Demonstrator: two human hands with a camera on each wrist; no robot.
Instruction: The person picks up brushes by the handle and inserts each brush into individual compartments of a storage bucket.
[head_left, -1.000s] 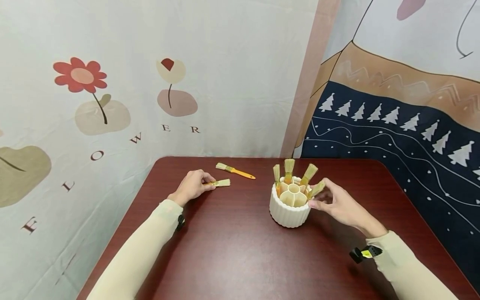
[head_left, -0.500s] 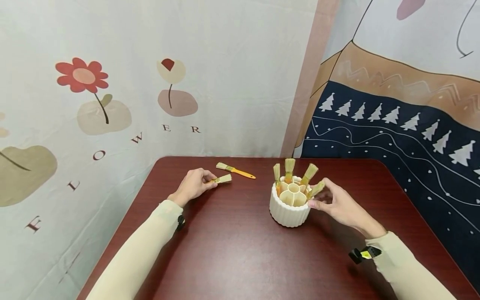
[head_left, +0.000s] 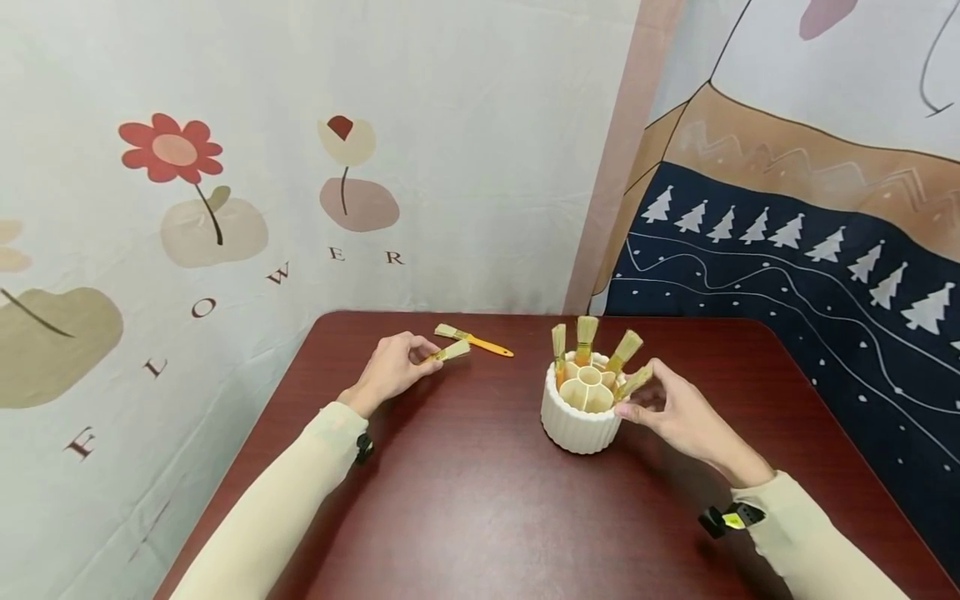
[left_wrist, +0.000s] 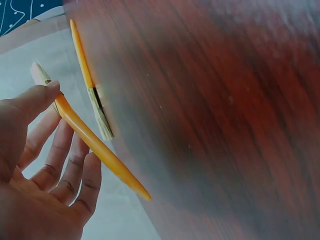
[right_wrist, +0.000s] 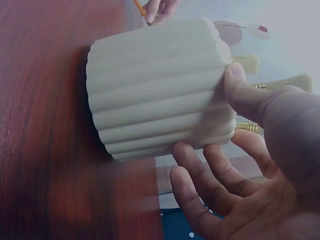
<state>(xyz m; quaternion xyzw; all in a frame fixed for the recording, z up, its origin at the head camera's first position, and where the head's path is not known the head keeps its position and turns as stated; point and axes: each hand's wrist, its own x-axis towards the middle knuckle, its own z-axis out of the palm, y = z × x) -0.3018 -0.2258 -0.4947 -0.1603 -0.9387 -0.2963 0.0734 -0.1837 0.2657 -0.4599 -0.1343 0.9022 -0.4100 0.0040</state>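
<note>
My left hand (head_left: 390, 367) pinches a flat paintbrush (left_wrist: 105, 154) between thumb and fingertips, close to its ferrule. In the left wrist view, its orange handle slants across the palm, with the pale bristles beyond the thumb. Another orange-handled paintbrush (head_left: 487, 345) lies on the table just behind. A white ribbed brush holder (head_left: 577, 429) stands upright to the right, divided into petal-like compartments. Several brushes (head_left: 587, 331) stand in it, bristles up. My right hand (head_left: 690, 421) holds the holder's right side, thumb at the rim and fingers around the wall, as the right wrist view shows.
The dark red wooden table (head_left: 465, 500) has rounded far corners. Behind it hangs a pale cloth backdrop (head_left: 487, 167) with printed flowers and letters. A navy cloth with white trees (head_left: 787, 231) hangs on the right.
My left hand has raised the paintbrush slightly and tipped its bristle end up, toward the back and right. My right hand stays at the holder. The head view has shifted a little.
</note>
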